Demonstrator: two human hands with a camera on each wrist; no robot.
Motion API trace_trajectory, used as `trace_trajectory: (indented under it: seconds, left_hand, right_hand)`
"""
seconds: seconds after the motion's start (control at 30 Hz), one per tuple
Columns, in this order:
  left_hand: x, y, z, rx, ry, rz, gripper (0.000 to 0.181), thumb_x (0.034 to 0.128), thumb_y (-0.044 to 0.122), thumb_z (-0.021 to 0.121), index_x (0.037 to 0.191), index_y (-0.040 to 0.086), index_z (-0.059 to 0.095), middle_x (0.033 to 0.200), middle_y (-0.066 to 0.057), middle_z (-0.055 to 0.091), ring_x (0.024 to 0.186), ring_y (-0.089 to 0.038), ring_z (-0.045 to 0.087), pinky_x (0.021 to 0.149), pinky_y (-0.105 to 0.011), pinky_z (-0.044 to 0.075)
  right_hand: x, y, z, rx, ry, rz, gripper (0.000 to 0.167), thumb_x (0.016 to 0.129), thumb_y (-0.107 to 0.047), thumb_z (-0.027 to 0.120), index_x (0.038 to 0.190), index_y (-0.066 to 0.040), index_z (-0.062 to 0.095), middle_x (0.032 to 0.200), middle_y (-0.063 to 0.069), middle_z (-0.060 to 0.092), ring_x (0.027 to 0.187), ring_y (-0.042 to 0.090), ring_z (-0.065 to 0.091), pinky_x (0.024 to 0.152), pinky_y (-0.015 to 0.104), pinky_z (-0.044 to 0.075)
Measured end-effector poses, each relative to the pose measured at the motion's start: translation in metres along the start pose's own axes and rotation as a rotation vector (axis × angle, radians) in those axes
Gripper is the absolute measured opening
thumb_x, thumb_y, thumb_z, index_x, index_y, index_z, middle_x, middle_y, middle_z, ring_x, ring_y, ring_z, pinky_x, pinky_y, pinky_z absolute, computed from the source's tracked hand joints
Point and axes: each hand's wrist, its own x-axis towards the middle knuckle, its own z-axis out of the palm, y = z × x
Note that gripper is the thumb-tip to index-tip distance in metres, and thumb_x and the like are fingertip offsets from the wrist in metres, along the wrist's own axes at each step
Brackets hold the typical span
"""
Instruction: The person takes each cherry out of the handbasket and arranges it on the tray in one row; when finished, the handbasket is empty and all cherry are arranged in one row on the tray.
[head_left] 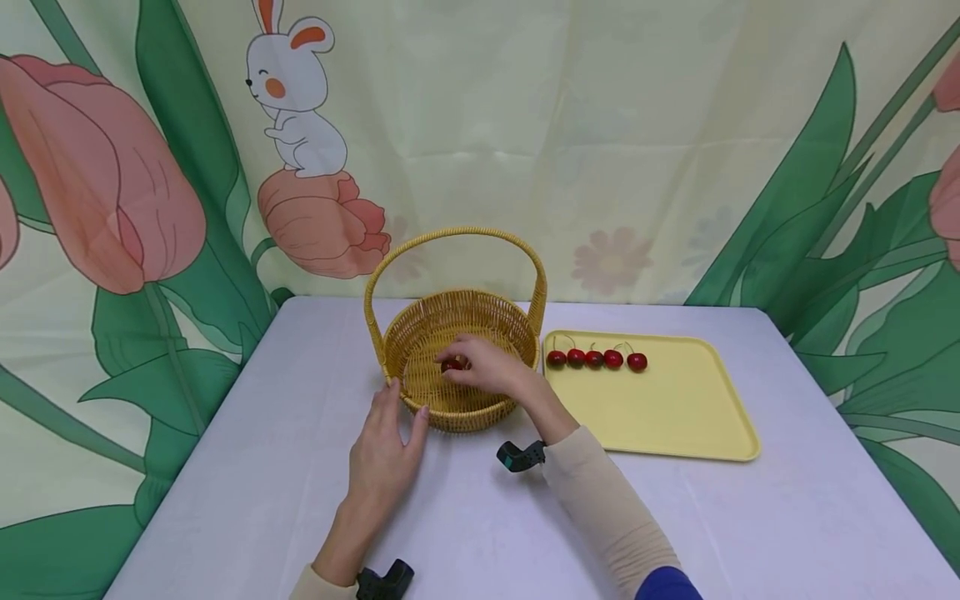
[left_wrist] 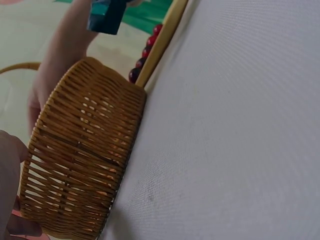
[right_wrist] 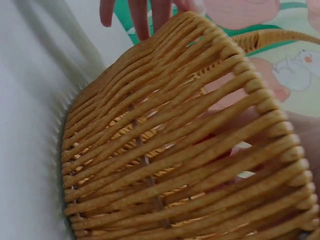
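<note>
A round woven wicker basket (head_left: pixel 457 421) with a tall arched handle stands on the table. My right hand (head_left: pixel 486 365) reaches inside it over the near right rim, pinching a dark red cherry (head_left: pixel 452 365) just above or at the basket floor; I cannot tell whether it touches. My left hand (head_left: pixel 382 454) rests against the near left of the rim, fingers extended and thumb spread. In the right wrist view, the left fingers (right_wrist: pixel 139 17) hang fairly straight outside the wicker wall (right_wrist: pixel 165 135), which mostly hides the right hand.
Right of the basket lies a yellow rectangular tray (head_left: pixel 660 412). Several stemmed cherries (head_left: pixel 594 359) sit in a row along its far left part. A white cloth (head_left: pixel 247 467) covers the table, with a printed curtain (head_left: pixel 487 150) behind.
</note>
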Motion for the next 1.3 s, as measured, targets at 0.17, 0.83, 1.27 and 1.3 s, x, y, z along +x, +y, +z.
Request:
trace_trajectory:
  seconds: [0.17, 0.83, 1.27, 1.3]
  left_hand:
    - [0.0, -0.001, 0.001, -0.002, 0.012, 0.013, 0.07, 0.1003, 0.046, 0.055, 0.149, -0.003, 0.042, 0.15, -0.025, 0.048, 0.139, -0.042, 0.048, 0.101, -0.058, 0.05]
    - [0.0, 0.0, 0.001, -0.012, 0.016, 0.015, 0.071, 0.1007, 0.045, 0.054, 0.15, -0.004, 0.041, 0.15, -0.025, 0.047, 0.14, -0.043, 0.046, 0.105, -0.058, 0.047]
    - [0.0, -0.001, 0.0, -0.035, 0.012, 0.026, 0.071, 0.1016, 0.047, 0.052, 0.15, -0.004, 0.039, 0.153, -0.026, 0.044, 0.141, -0.044, 0.044, 0.104, -0.06, 0.046]
    - [0.0, -0.001, 0.001, -0.036, 0.014, 0.025, 0.071, 0.1016, 0.046, 0.052, 0.15, -0.004, 0.039, 0.153, -0.026, 0.044, 0.141, -0.044, 0.045, 0.104, -0.06, 0.046]
  right_hand:
    - [-0.01, -0.005, -0.007, 0.005, 0.066, 0.013, 0.033, 0.095, -0.02, 0.068, 0.127, -0.011, 0.069, 0.117, 0.005, 0.06, 0.097, 0.016, 0.058, 0.084, 0.03, 0.053]
    - [-0.06, 0.002, -0.037, 0.088, 0.444, -0.101, 0.024, 0.088, -0.012, 0.073, 0.111, -0.008, 0.068, 0.107, 0.002, 0.065, 0.094, 0.016, 0.062, 0.084, 0.038, 0.057]
    - [-0.1, 0.026, -0.054, 0.062, 0.567, -0.077, 0.027, 0.084, -0.003, 0.072, 0.111, -0.006, 0.069, 0.107, 0.005, 0.06, 0.09, 0.013, 0.064, 0.083, 0.039, 0.06]
    - [-0.103, 0.029, -0.055, 0.057, 0.573, -0.065, 0.028, 0.085, -0.003, 0.072, 0.112, -0.005, 0.069, 0.108, 0.006, 0.06, 0.09, 0.014, 0.065, 0.083, 0.041, 0.06]
